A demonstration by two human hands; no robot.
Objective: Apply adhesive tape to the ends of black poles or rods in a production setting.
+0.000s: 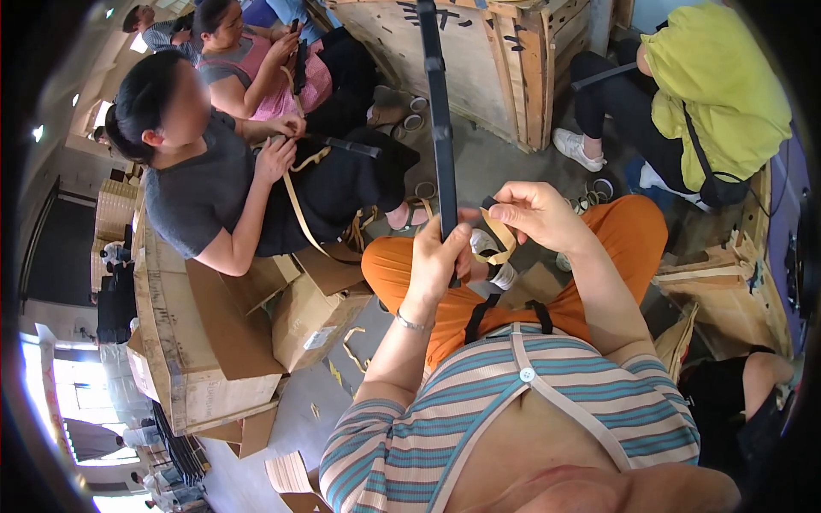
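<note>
My left hand (pixel 438 261) is wrapped round the lower part of a long, narrow black bar (pixel 438 111). The bar stands almost upright in the picture and runs out past the top edge, with slightly raised bands along it. Just to the right, my right hand (pixel 543 221) pinches a pale yellow strip (pixel 499 232) between thumb and fingers. That strip hangs in a loop beside the bar, above my orange trousers (pixel 620 248). A small dark piece shows at the right fingertips; I cannot make out whether it joins the strip.
On the left a person (pixel 192 184) works on a black bar (pixel 346 147) with a yellow strip. Another sits behind; one in a yellow top (pixel 718 94) sits at far right. Cardboard boxes (pixel 321 321) and a wooden crate (pixel 445 68) stand close by. Strip scraps (pixel 352 350) litter the floor.
</note>
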